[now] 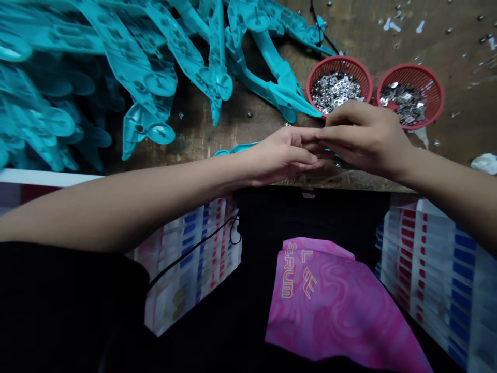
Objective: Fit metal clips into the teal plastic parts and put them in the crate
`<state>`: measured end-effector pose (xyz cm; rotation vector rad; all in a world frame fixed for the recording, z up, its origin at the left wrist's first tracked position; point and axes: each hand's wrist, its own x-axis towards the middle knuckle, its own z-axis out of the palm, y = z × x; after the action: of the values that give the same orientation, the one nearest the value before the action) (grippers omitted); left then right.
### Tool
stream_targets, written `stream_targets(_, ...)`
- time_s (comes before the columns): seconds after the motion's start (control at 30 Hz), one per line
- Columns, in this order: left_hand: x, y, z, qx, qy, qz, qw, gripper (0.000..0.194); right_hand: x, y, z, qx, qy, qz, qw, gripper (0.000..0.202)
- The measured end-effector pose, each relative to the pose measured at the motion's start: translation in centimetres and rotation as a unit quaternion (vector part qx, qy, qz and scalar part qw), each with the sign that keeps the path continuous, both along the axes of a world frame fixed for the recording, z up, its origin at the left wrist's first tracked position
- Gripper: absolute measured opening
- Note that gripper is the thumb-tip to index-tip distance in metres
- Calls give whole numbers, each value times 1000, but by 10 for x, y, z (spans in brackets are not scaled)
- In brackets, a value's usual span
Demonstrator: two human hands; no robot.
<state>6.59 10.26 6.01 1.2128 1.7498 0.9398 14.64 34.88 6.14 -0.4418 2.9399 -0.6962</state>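
My left hand (289,153) is turned partly palm up over the table's near edge, its fingers stretched toward the right. The fingertips of my right hand (368,137) are pinched together and meet the left fingers. Whatever lies between them is hidden. Under and behind both hands a teal plastic part (236,148) shows in short stretches. Just beyond the right hand stands a red basket (370,83) of small shiny metal pieces (334,90). Beside it is a second red basket (438,98) with flat metal clips (407,103).
A heap of teal plastic parts (159,67) covers the left and back of the wooden table (373,31). Small metal pieces lie scattered at the back right. A crumpled white thing (485,163) rests at the right edge. A pink printed cloth (330,305) is on my lap.
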Motion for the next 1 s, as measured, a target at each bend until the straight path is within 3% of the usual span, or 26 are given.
stream_targets(0.13, -4, -2, -6, 15, 21, 6, 1000, 94, -2, 1, 3, 9, 3, 1, 1000, 35)
stream_targets(0.27, -13, -6, -29, 45, 119, 43, 991, 87, -7, 10, 8, -3, 52, -69, 996, 35)
stream_targets(0.4, -13, -10, -47, -45, 324, -51, 943, 91, -15, 21, 10, -47, 23, -96, 994, 34)
stream_targets(0.47, -9, -11, -50, -104, 367, -109, 918, 101, -19, 25, 5, -45, -16, -73, 996, 32)
stream_targets(0.63, -3, -13, -52, -93, 374, -157, 909, 96, -28, 33, -20, 27, -81, 41, 996, 38)
stream_targets(0.73, -5, -13, -52, -82, 382, -166, 905, 94, -32, 40, -34, 26, -98, 86, 991, 41)
stream_targets(1.0, -8, -13, -49, -105, 388, -174, 899, 92, -37, 48, -46, -7, -103, 75, 992, 44)
